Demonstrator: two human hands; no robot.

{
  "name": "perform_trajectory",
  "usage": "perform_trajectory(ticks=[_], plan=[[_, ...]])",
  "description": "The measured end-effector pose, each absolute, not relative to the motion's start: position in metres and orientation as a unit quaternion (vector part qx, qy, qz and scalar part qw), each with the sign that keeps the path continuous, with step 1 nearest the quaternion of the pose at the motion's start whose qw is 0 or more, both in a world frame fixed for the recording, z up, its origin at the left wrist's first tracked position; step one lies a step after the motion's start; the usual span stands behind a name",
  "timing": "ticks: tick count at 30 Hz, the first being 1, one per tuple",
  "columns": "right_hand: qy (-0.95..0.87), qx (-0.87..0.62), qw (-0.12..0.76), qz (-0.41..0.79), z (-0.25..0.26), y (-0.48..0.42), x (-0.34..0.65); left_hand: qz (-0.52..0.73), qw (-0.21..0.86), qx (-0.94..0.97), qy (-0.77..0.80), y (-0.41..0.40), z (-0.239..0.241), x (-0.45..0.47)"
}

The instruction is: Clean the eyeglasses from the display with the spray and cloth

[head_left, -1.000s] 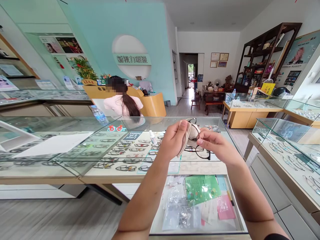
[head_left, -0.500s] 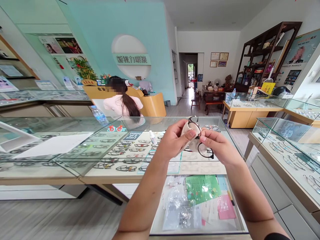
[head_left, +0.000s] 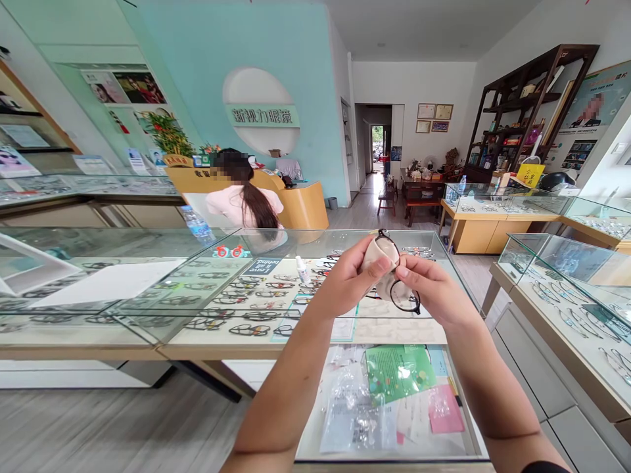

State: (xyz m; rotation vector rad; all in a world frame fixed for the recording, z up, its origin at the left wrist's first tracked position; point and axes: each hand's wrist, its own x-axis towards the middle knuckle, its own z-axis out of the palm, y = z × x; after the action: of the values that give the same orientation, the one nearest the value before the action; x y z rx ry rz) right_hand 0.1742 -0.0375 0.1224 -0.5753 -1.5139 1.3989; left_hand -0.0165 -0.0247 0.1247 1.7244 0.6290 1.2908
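A pair of dark-rimmed round eyeglasses [head_left: 405, 309] is held up above the glass display case, tilted with one lens higher than the other. My left hand [head_left: 352, 276] is closed on a cream cloth [head_left: 373, 259], which is folded over the upper lens, thumb pressing on it. With thumb and fingers pinched near the bridge, my right hand [head_left: 426, 286] grips the eyeglasses. The lower lens hangs free beneath my right fingers. Part of the cloth shows behind the frame. A small white spray bottle [head_left: 302, 270] stands on the case to the left of my hands.
Rows of eyeglasses lie inside the glass display case [head_left: 197, 338]. Below my forearms an open drawer [head_left: 389, 453] contains plastic bags, a green card [head_left: 399, 372] and pink paper [head_left: 445, 408]. A water bottle [head_left: 197, 225] stands on the left; a person [head_left: 246, 197] sits beyond the counter.
The cloth and my left thumb have shifted slightly over the upper lens, and the eyeglasses have turned a little. Both hands keep their hold. The view has moved very slightly.
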Motion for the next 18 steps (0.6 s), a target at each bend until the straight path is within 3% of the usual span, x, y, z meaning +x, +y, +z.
perform_trajectory(ticks=[7, 18], plan=[[-0.629, -0.226, 0.463, 0.582, 0.123, -0.038, 0.175, 0.512, 0.454, 0.689, 0.240, -0.020, 0.123, -0.017], [-0.689, -0.238, 0.473, 0.495, 0.124, -0.035, 0.173, 0.571, 0.451, 0.644, 0.237, -0.012, 0.122, -0.013]])
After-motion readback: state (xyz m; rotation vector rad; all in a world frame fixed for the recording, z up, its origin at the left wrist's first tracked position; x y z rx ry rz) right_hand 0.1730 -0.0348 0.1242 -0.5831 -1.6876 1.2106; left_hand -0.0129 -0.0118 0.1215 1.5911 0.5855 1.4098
